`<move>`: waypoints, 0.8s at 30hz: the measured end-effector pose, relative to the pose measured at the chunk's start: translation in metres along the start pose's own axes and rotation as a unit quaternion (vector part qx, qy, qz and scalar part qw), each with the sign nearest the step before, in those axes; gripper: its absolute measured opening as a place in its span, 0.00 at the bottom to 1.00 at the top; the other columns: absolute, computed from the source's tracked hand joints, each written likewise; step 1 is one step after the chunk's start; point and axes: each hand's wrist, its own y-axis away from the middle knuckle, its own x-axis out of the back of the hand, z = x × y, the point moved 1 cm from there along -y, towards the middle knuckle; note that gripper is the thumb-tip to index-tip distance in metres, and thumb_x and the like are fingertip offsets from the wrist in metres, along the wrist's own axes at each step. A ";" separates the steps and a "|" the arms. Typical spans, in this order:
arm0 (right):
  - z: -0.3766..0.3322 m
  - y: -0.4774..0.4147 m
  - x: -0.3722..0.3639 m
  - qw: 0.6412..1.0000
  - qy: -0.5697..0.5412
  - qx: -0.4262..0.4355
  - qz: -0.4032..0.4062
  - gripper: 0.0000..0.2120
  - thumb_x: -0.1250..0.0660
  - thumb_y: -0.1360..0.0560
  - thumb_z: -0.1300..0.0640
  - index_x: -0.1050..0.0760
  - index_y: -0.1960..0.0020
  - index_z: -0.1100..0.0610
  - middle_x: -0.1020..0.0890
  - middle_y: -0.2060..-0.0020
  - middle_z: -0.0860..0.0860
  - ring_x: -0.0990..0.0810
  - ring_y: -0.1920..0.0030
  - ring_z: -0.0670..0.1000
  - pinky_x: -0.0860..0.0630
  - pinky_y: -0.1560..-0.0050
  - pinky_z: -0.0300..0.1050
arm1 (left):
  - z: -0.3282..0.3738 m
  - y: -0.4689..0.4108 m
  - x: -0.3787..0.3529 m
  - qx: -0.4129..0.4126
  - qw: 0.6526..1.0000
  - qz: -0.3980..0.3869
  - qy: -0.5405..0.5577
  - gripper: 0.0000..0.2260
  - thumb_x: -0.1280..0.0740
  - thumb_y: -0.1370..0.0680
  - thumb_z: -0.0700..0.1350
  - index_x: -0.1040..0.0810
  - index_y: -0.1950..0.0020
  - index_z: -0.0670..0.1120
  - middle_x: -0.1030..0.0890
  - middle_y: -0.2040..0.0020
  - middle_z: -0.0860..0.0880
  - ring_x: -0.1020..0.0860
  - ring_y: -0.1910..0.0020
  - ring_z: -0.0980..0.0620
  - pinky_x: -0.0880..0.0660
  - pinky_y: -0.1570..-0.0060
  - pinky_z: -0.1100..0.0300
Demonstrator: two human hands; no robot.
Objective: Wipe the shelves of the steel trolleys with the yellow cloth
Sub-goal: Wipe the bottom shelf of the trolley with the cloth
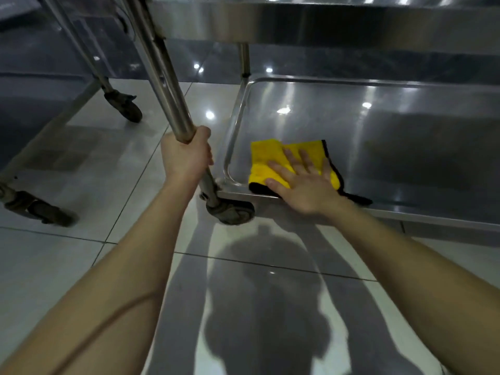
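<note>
Steel shelf [378,136] holds yellow cloth [266,161] under spread right hand [303,185]; left hand [185,155] grips post [167,90].

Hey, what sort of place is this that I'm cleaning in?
Likely a commercial kitchen or similar service area, not certain: stainless steel trolleys on castors, tray-like shelves, and a glossy tiled floor.

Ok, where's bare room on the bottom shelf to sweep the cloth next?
Bare steel runs right of the yellow cloth and back to the far rim of the bottom shelf. The near-left corner is crowded: right hand flat on it, left hand gripping the post.
</note>
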 end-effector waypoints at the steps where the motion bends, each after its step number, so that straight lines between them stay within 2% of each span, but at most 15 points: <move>1: 0.025 0.005 0.002 1.000 0.006 -0.024 0.000 0.37 0.63 0.26 0.18 0.59 0.19 0.25 0.62 0.14 0.41 0.65 0.14 0.54 0.66 0.21 0.73 | 0.000 0.000 0.000 0.000 1.000 0.003 -0.001 0.12 0.31 0.24 0.44 0.25 0.67 0.47 0.24 0.72 0.46 0.23 0.73 0.48 0.25 0.71 0.62; 5: 0.089 -0.002 0.015 0.995 0.003 -0.099 -0.017 0.42 0.66 0.34 0.12 0.61 0.21 0.22 0.64 0.15 0.39 0.66 0.15 0.54 0.66 0.21 0.74 | -0.002 0.001 -0.003 -0.013 1.000 0.012 0.000 0.11 0.31 0.24 0.44 0.25 0.65 0.43 0.25 0.72 0.44 0.24 0.74 0.48 0.26 0.72 0.64; 11: 0.089 -0.094 0.030 0.989 -0.018 -0.144 0.002 0.44 0.64 0.35 0.11 0.60 0.21 0.22 0.63 0.14 0.46 0.67 0.16 0.62 0.68 0.27 0.82 | -0.008 0.001 -0.003 -0.027 0.999 0.027 0.013 0.12 0.31 0.25 0.45 0.26 0.68 0.46 0.25 0.75 0.47 0.25 0.75 0.49 0.27 0.72 0.65; 16: 0.054 -0.177 0.052 0.990 -0.019 -0.138 -0.003 0.44 0.61 0.34 0.12 0.58 0.20 0.23 0.60 0.13 0.49 0.64 0.16 0.66 0.67 0.29 0.85 | -0.009 0.000 -0.005 -0.031 0.998 0.031 0.032 0.17 0.31 0.25 0.43 0.28 0.73 0.53 0.28 0.76 0.48 0.26 0.76 0.47 0.27 0.72 0.61; 19: 0.017 -0.217 0.057 0.993 -0.009 -0.117 -0.019 0.45 0.62 0.35 0.12 0.59 0.20 0.23 0.62 0.14 0.50 0.65 0.16 0.67 0.66 0.30 0.86 | -0.010 -0.001 -0.005 -0.032 0.998 0.035 0.028 0.16 0.32 0.25 0.41 0.30 0.72 0.50 0.28 0.75 0.48 0.27 0.75 0.47 0.26 0.71 0.56; 24: -0.028 -0.224 0.052 0.998 0.008 -0.052 -0.037 0.37 0.60 0.26 0.18 0.61 0.19 0.25 0.63 0.14 0.51 0.66 0.16 0.67 0.68 0.30 0.86 | -0.012 -0.002 -0.004 -0.036 0.999 0.041 0.003 0.14 0.32 0.24 0.41 0.28 0.70 0.47 0.26 0.75 0.46 0.24 0.75 0.47 0.25 0.71 0.57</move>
